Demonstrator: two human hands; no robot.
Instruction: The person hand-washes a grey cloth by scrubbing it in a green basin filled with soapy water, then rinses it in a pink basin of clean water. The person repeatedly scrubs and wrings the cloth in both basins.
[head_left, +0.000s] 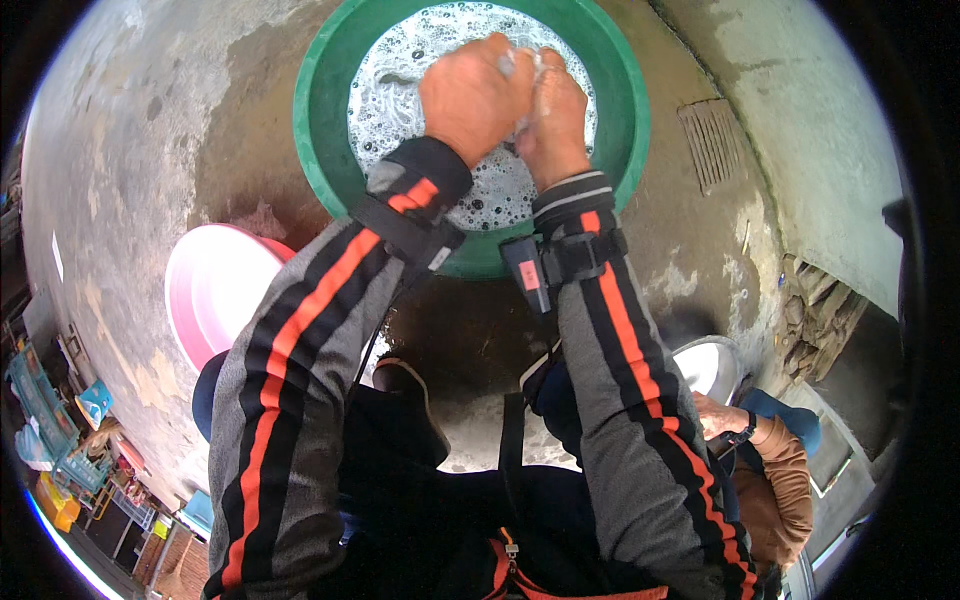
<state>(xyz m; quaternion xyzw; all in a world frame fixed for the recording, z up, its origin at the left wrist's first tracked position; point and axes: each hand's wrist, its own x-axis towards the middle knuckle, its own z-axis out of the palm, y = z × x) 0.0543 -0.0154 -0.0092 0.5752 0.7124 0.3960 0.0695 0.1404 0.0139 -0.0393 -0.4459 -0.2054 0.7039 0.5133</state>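
Over a green plastic basin (321, 150) of foamy water (390, 127), my two hands are pressed close together. My left hand (476, 97) and my right hand (556, 120) both grip a pale, wet, soapy piece of cloth (519, 66). Most of the cloth is hidden by the fingers, and its shape cannot be made out. White suds with bubbles cover the water, apart from a small dark patch left of my left hand. Both wrists carry black strapped-on devices over grey sleeves with orange stripes.
A pink basin (214, 296) stands on the wet concrete floor (247, 142) at left. To the right are a slotted drain cover (709, 146) and a metal basin (709, 364), beside a person in a brown sleeve (784, 480). Crates (45, 412) and clutter line the far left.
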